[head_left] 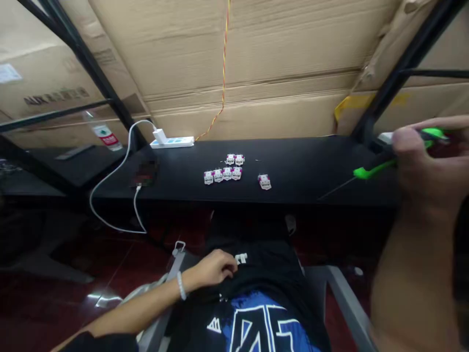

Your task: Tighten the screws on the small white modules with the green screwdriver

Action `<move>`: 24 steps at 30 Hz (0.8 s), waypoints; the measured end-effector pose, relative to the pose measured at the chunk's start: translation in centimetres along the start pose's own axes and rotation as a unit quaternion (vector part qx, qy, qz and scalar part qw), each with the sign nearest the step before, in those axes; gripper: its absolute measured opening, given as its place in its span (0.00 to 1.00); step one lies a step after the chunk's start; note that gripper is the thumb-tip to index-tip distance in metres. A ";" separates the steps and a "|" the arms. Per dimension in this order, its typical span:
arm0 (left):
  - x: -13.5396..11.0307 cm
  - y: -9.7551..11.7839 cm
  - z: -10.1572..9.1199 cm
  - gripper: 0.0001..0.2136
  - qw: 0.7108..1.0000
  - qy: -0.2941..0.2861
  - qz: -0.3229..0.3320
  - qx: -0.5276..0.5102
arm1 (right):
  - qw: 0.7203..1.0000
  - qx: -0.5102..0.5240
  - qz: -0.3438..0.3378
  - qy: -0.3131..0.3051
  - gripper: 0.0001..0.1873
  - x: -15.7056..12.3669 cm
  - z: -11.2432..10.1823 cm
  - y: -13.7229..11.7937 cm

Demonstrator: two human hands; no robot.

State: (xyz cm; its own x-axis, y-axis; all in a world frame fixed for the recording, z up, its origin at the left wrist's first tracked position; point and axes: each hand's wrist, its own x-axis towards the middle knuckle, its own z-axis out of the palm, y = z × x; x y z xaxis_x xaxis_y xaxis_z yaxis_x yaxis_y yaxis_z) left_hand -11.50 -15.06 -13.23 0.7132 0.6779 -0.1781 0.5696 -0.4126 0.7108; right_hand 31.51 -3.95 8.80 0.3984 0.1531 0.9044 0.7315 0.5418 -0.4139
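Observation:
At the right edge, my right hand (427,166) is raised over the table's right end and closed around a screwdriver (366,172) with a green and black handle. Its thin shaft points left and down towards the table top. My left hand (216,268), a pale bracelet on its wrist, rests on my lap with its fingers curled in and nothing visible in them. Mid-table lie several small white pieces with pinkish-purple parts, including a row of them (223,175) and a pair (235,159) behind it. Another white piece (264,181) lies apart, to their right.
A white power strip (172,142) with a plugged-in charger stands at the back left of the black table (304,161). Its white cable (95,195) loops past the front edge to a dark device. Black metal posts (399,73) flank the table; cardboard (278,54) backs it.

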 end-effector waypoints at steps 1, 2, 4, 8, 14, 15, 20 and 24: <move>-0.1 0.0 -0.1 0.10 1.000 0.014 -0.010 -0.007 | 0.999 0.033 -0.030 0.001 0.09 0.0 0.0 -0.2; -0.1 0.0 -0.3 0.10 0.999 0.027 -0.019 -0.015 | 0.997 0.054 -0.049 0.000 0.09 0.1 0.1 -0.3; -0.1 0.2 -1.0 0.10 0.998 0.055 -0.026 -0.027 | 0.996 0.068 -0.059 0.005 0.08 0.1 0.2 -0.6; 0.6 2.6 -3.7 0.07 0.992 0.124 0.018 -0.033 | 0.998 0.061 -0.003 0.012 0.09 0.1 0.3 -1.5; 5.5 10.0 -10.2 0.07 0.946 0.272 0.156 -0.078 | 0.998 0.051 0.022 -0.005 0.08 0.1 0.4 -2.9; 7.0 10.8 -11.4 0.06 0.938 0.291 0.164 -0.092 | 0.998 0.051 0.020 -0.010 0.08 0.0 0.4 -3.0; 14.4 11.6 -15.4 0.03 0.919 0.357 0.114 -0.121 | 0.997 0.061 0.044 -0.023 0.07 -0.3 0.4 -2.6; 17.0 10.9 -15.6 0.02 0.928 0.342 0.107 -0.104 | 0.996 0.070 0.051 -0.021 0.07 -0.4 0.5 -2.5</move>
State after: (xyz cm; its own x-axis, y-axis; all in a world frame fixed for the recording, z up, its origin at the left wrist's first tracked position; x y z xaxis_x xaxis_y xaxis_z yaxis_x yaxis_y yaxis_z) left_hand 0.47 1.41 2.12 0.3344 0.8508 0.4053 0.3021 -0.5042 0.8091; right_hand 29.29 -4.97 9.49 0.4412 0.2472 0.8627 0.6021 0.6312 -0.4888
